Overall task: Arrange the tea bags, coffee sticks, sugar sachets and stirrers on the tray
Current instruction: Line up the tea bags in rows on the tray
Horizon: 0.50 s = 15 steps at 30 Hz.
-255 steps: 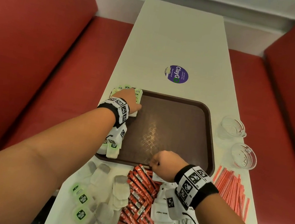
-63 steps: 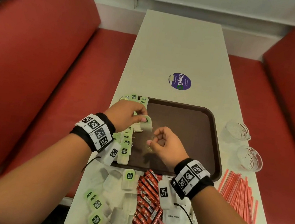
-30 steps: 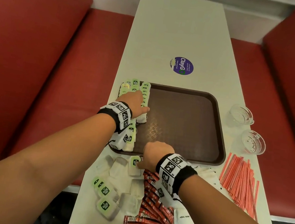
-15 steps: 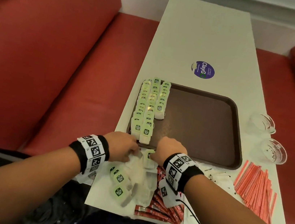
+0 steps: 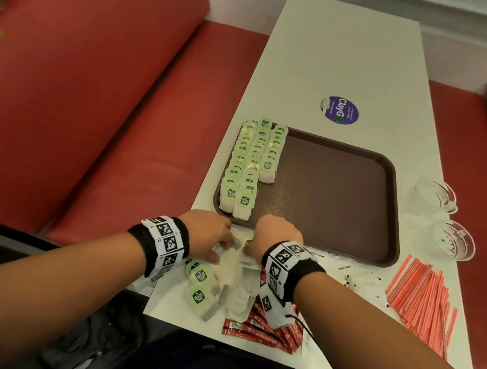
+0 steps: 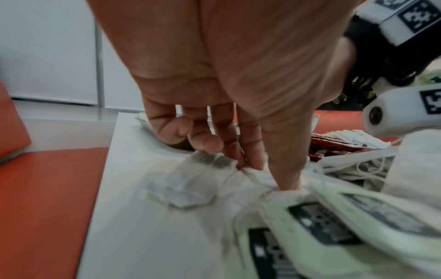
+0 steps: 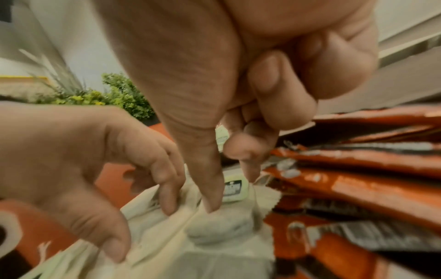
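Observation:
A brown tray [image 5: 343, 198] holds three rows of green-tagged tea bags [image 5: 251, 166] along its left side. Just in front of its near edge lies a loose pile of tea bags [image 5: 235, 277]. Both hands are down on that pile. My left hand [image 5: 224, 244] pinches the paper of a tea bag [image 6: 214, 169] between thumb and fingertips. My right hand [image 5: 250, 246] has thumb and forefinger closed on a tea bag [image 7: 214, 226] beside a green tag [image 7: 232, 188]. Red coffee sticks [image 5: 265, 331] lie under the right wrist. White sugar sachets [image 5: 360, 279] and orange stirrers [image 5: 426, 297] lie to the right.
Two small glass bowls [image 5: 434, 195] [image 5: 455, 240] stand right of the tray. A purple sticker [image 5: 339, 109] marks the white table beyond it. Red benches [image 5: 93, 85] flank the table. The right part of the tray is bare.
A second ago my left hand was on the tray's tea bag rows; it has come back to the loose pile beside the right hand. Both hands now work the same pile.

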Tool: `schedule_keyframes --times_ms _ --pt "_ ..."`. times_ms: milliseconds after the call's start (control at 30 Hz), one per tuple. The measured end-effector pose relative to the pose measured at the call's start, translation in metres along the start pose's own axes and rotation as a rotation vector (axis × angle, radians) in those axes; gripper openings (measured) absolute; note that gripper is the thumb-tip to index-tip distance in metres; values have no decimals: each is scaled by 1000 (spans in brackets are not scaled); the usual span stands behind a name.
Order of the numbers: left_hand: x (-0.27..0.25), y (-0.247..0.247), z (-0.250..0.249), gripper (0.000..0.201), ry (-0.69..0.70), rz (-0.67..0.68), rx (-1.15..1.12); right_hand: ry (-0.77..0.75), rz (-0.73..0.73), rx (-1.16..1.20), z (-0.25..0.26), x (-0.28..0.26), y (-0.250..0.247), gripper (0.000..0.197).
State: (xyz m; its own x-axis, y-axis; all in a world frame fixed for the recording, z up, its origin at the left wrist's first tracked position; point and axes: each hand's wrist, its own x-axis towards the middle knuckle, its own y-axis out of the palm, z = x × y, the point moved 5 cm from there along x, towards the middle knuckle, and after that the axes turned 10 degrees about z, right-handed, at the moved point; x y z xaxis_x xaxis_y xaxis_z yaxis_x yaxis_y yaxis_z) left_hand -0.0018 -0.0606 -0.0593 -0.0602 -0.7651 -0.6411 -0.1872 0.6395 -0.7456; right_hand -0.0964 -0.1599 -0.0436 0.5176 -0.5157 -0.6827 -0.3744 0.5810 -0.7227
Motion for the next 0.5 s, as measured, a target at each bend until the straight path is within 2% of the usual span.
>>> schedule_keyframes --times_ms 167,367,500 --pt "2 -3 -6 46 8 2 114 -61 -25 -82 8 -3 3 8" --pt "5 -15 -3 40 -29 -138 2 -89 -32 -172 7 -9 4 7" --pt "8 -12 -4 33 -44 -59 54 -96 -30 -205 7 -9 5 5"
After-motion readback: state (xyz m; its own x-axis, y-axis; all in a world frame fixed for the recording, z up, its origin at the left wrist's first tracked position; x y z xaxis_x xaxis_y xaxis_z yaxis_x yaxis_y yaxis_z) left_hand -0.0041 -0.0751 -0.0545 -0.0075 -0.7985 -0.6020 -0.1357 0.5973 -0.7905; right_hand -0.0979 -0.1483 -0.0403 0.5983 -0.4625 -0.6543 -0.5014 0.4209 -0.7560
